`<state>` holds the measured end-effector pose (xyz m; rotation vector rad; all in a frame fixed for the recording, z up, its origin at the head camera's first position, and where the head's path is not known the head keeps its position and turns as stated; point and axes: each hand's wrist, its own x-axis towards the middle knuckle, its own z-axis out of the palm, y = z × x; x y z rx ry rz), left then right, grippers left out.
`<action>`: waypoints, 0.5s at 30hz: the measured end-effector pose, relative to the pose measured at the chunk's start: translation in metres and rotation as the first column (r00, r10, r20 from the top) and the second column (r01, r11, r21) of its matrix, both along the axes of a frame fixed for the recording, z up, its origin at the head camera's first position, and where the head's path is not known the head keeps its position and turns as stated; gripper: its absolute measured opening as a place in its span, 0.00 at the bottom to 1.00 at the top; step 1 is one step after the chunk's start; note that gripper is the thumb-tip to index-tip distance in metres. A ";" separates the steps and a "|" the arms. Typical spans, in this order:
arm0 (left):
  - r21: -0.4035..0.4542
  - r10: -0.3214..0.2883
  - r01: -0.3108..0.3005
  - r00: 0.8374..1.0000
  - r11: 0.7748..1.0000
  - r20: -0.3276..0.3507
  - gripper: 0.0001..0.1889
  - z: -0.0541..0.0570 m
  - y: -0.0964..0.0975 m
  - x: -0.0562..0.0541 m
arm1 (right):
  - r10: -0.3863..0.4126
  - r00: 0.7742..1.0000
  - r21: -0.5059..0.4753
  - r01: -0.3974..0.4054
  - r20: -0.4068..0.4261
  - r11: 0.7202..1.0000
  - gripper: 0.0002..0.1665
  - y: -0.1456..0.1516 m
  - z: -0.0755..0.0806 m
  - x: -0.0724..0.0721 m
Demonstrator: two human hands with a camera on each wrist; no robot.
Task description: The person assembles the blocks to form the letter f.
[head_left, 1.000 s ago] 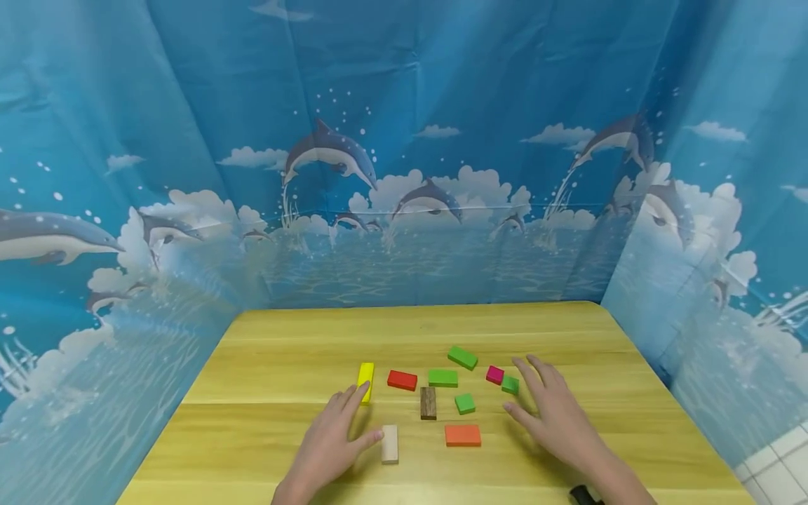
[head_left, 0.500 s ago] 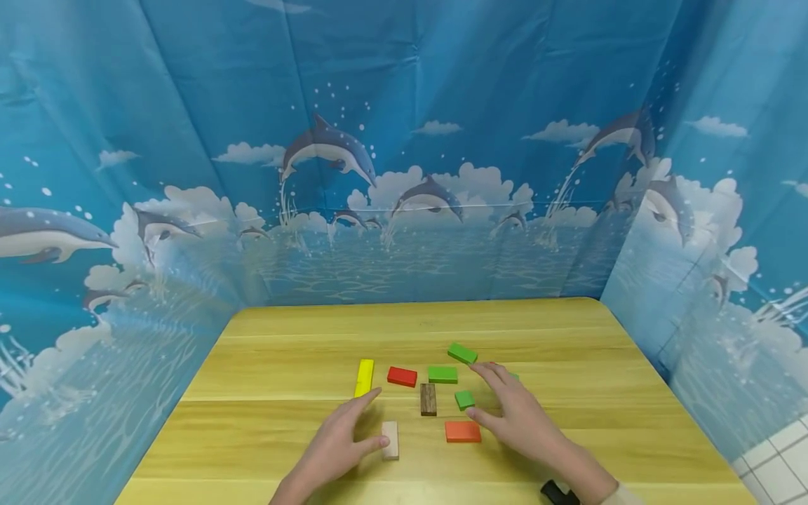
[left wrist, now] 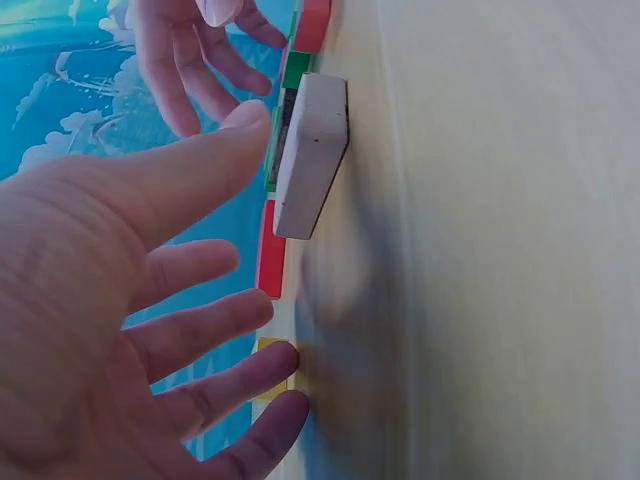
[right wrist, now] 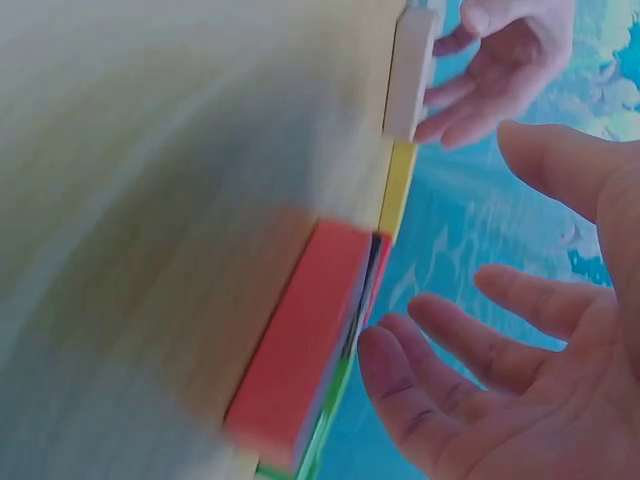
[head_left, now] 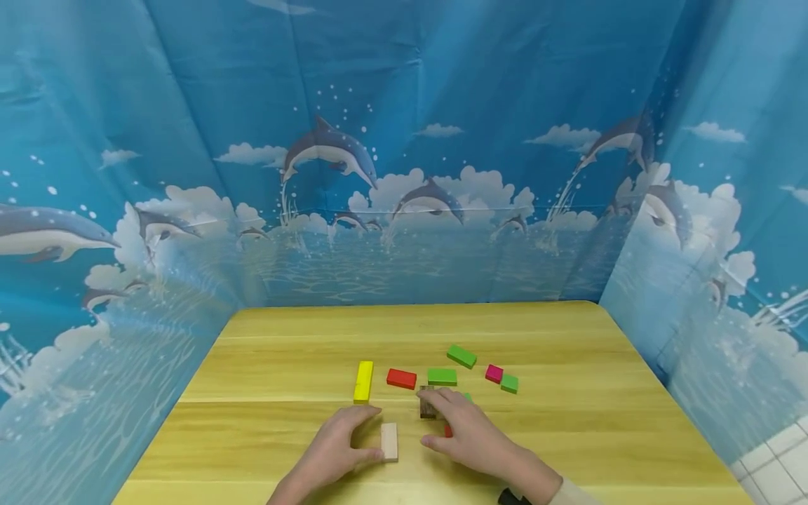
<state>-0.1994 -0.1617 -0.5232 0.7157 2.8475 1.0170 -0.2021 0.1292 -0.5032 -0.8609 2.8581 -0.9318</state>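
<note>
My left hand [head_left: 333,449] hovers beside a pale unpainted wooden block [head_left: 389,442], its thumb tip close to the block's left side. In the left wrist view its fingers are spread and hold nothing; contact with the pale block [left wrist: 312,160] cannot be told. Over the front middle is my right hand [head_left: 470,435], fingers loosely extended and the palm bare in the right wrist view. Its fingertips overlap a dark brown block [head_left: 426,411]. Beneath that hand lies an orange-red block [right wrist: 305,340], mostly hidden in the head view. A small green block [head_left: 468,397] peeks out behind its knuckles.
A yellow block [head_left: 363,382], a red block [head_left: 401,379] and two longer green blocks, one straight [head_left: 442,376] and one slanted [head_left: 462,355], lie farther back. A magenta block [head_left: 494,373] touches a small green block [head_left: 509,384]. A dolphin-print curtain [head_left: 404,266] surrounds the wooden table [head_left: 278,351].
My right hand has swept left from beside the magenta and green blocks to above the orange-red and brown ones. The left hand has stayed by the pale block, its fingers drawn slightly nearer.
</note>
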 end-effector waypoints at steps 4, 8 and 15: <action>-0.059 -0.025 0.023 0.999 0.998 -0.031 0.39 -0.003 0.001 -0.001 | 0.039 0.998 0.030 -0.041 0.046 0.999 0.40 -0.012 -0.002 0.000; -0.102 -0.046 0.040 0.997 0.994 -0.058 0.40 -0.005 0.003 -0.003 | 0.080 0.996 0.056 -0.081 0.033 0.995 0.39 -0.023 -0.003 -0.003; -0.151 -0.068 0.060 0.996 0.987 -0.050 0.44 -0.006 0.002 -0.004 | 0.120 0.993 0.107 -0.120 0.010 0.987 0.36 -0.042 -0.005 -0.005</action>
